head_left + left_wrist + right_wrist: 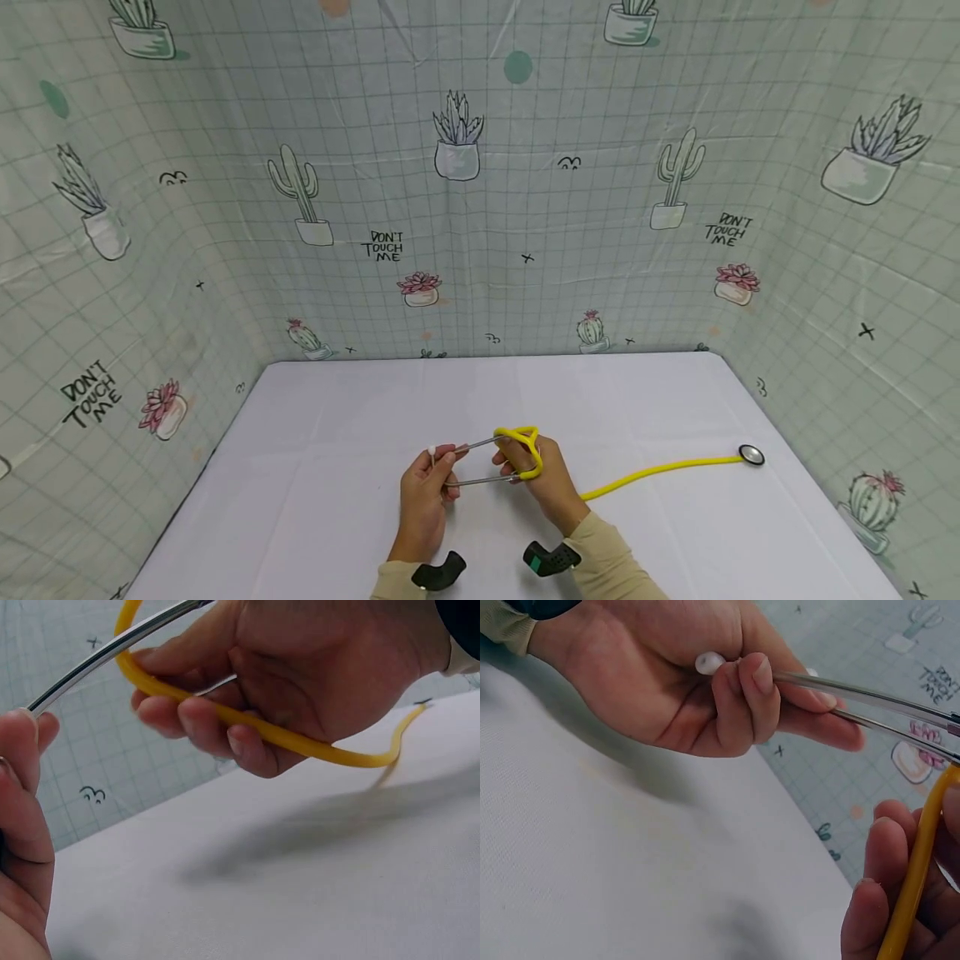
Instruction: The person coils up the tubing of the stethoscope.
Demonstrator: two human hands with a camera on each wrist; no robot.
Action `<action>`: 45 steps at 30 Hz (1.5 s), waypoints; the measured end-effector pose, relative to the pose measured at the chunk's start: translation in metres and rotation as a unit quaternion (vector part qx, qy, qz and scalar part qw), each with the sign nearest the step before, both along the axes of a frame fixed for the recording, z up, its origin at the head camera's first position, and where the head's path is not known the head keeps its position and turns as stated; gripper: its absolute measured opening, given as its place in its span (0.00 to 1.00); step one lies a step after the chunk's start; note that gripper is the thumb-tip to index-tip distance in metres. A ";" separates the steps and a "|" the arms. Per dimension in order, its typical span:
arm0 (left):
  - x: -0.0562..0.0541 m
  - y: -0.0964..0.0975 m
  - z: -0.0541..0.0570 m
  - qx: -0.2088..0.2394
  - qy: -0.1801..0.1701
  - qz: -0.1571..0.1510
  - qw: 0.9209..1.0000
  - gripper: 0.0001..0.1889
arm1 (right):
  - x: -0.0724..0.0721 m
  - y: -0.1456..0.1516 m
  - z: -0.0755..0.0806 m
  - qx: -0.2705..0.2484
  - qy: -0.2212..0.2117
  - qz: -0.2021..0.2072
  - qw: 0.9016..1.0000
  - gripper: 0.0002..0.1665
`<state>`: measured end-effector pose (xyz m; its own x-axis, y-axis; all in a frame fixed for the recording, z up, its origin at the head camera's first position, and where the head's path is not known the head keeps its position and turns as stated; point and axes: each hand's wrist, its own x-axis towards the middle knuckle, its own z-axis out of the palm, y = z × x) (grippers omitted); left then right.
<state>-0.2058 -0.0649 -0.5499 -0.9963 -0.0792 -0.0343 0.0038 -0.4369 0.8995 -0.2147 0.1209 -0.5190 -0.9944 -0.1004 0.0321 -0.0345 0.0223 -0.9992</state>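
Note:
A stethoscope with yellow tubing (660,469) is held between both hands over the white table. My left hand (424,500) grips its two metal ear tubes (480,481) close to their ends. A white ear tip (709,663) pokes out beside the curled fingers in the right wrist view. My right hand (557,490) holds the yellow tubing near the loop where it branches to the metal tubes. In the left wrist view the tube (300,742) runs across that hand's curled fingers. Farther right, the round chest piece (751,455) lies on the table at the tubing's end.
The white tabletop (337,417) spreads around the hands. A grid-patterned cloth (510,208) printed with cacti hangs behind the table and along both sides. Black devices (551,559) are worn at both wrists.

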 end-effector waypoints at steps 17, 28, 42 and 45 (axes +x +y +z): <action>-0.001 0.002 0.003 -0.005 -0.031 -0.008 0.999 0.16 | 0.000 0.005 -0.006 -0.002 -0.012 0.039 0.999 0.27; -0.004 0.003 0.003 0.011 -0.009 0.043 0.999 0.10 | 0.005 0.001 -0.005 0.098 0.011 -0.001 0.995 0.21; -0.006 -0.001 0.004 -0.003 0.003 0.141 0.990 0.12 | 0.021 0.001 0.003 0.229 0.091 0.026 0.969 0.10; -0.007 -0.002 0.004 -0.012 0.001 0.157 0.988 0.11 | 0.023 0.001 0.004 0.240 0.096 0.033 0.965 0.10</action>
<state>-0.2126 -0.0669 -0.5460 -0.9228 -0.3843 -0.0269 0.1371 -0.3929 0.9093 -0.1915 0.1223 -0.5147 -0.9657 -0.2119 0.1500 -0.2356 0.4726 -0.8492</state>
